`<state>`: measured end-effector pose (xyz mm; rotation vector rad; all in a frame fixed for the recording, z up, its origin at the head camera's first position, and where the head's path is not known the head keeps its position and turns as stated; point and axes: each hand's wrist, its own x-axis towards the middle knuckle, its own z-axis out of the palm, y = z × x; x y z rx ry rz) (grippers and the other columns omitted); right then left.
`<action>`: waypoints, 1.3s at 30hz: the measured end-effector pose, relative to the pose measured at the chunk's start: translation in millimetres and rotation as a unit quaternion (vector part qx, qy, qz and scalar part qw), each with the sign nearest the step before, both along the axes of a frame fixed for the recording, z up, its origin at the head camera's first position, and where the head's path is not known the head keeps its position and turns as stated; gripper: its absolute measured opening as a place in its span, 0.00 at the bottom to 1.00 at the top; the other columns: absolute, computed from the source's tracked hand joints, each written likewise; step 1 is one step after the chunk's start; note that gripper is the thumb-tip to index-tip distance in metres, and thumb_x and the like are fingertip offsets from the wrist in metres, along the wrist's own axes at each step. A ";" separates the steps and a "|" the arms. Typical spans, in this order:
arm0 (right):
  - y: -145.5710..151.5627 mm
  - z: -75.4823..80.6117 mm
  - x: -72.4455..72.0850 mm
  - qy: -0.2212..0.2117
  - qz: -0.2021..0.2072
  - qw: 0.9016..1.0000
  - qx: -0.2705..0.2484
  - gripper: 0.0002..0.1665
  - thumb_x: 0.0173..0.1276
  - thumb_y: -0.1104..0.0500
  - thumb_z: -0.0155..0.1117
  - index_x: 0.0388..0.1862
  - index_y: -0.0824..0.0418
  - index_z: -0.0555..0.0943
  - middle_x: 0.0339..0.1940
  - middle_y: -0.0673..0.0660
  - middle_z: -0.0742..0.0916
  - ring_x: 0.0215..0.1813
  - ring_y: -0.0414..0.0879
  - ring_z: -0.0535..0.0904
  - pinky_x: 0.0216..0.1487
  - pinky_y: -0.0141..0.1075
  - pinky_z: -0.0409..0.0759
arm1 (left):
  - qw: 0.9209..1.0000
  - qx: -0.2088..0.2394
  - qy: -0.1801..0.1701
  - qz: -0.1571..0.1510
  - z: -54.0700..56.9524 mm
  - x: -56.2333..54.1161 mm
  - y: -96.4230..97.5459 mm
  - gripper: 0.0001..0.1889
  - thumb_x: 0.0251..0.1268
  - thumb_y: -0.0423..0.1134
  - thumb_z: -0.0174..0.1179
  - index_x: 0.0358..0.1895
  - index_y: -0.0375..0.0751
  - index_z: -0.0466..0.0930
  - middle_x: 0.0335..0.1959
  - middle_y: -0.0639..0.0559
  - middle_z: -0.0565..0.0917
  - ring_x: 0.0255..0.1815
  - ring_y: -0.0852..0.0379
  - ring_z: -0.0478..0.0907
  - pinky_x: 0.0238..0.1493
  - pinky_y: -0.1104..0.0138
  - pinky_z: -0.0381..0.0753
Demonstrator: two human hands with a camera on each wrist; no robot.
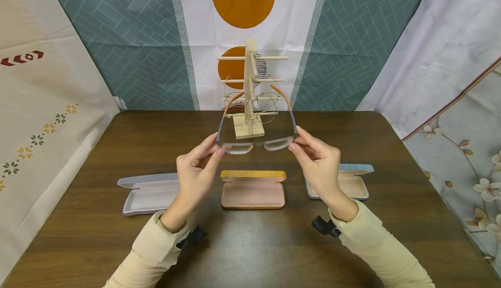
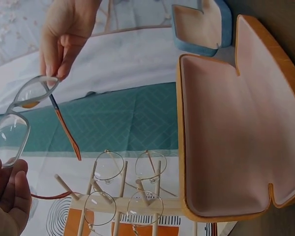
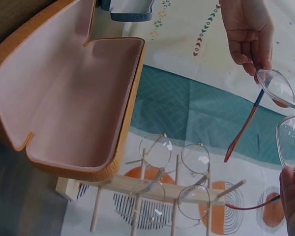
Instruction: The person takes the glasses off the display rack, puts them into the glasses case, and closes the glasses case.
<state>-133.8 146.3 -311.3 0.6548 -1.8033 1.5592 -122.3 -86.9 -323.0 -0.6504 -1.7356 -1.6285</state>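
Both hands hold one pair of eyeglasses (image 1: 258, 144) up above the table, in front of a wooden stand. The glasses have a clear greyish frame and dark blue temples with orange-brown tips, unfolded and pointing away. My left hand (image 1: 197, 166) pinches the left end of the frame by the hinge. At the opposite hinge my right hand (image 1: 318, 162) pinches with thumb and fingers. An opened yellow glasses case (image 1: 253, 175) with pink lining lies below, between the forearms. In the left wrist view the lenses (image 2: 12, 137) show clearly, one temple tip hanging free.
The wooden display stand (image 1: 250, 88) carries two thin wire-rimmed pairs of glasses (image 1: 268, 99) on its lower pegs. An opened lavender-grey case (image 1: 150, 194) lies at left, partly behind the left hand. An opened blue case (image 1: 354, 183) lies at right, partly covered by the right hand.
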 end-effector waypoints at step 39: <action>-2.7 -17.8 7.6 0.060 0.004 0.998 0.020 0.18 0.49 0.80 0.63 0.42 0.80 0.78 0.26 0.68 0.83 0.31 0.36 0.82 0.28 0.22 0.76 | 0.999 -0.015 0.001 0.050 -10.9 4.5 -3.9 0.12 0.42 0.19 0.66 0.35 0.23 0.80 0.22 0.38 0.82 0.26 0.65 0.80 0.33 0.75 0.78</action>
